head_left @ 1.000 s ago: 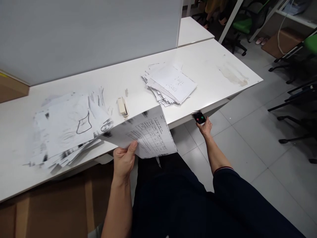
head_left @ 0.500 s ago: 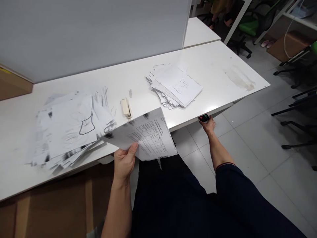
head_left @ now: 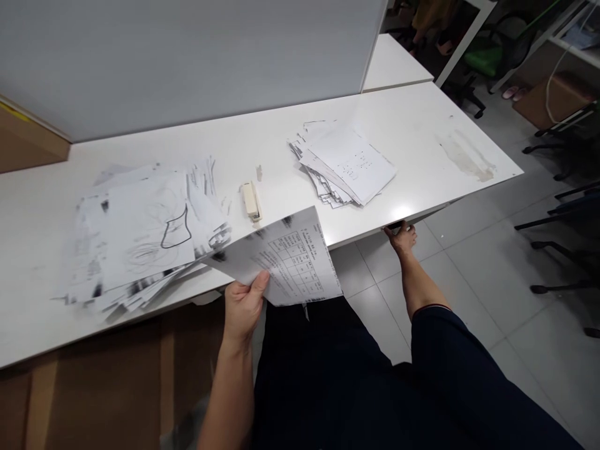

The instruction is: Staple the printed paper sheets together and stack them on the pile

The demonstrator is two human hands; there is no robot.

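My left hand (head_left: 244, 306) grips the lower left corner of a printed sheet with a table on it (head_left: 285, 259), held over the front edge of the white desk (head_left: 422, 134). My right hand (head_left: 402, 237) reaches under the desk's front edge to the right. Only a dark sliver of the small phone (head_left: 396, 224) shows at its fingertips; the rest is hidden by the desk. A messy pile of printed and drawn papers (head_left: 145, 231) lies left of the held sheet. A cream stapler (head_left: 250, 200) lies on the desk just behind the sheet.
A second stack of papers (head_left: 347, 164) lies on the desk's right half. A grey partition (head_left: 187, 56) stands along the back. Brown cardboard (head_left: 94, 387) is under the desk at left. Office chairs (head_left: 562, 212) and a box stand on the tiled floor at right.
My right hand has moved forward with the phone, from open view over the floor to under the desk edge. The left hand keeps its hold on the sheet.
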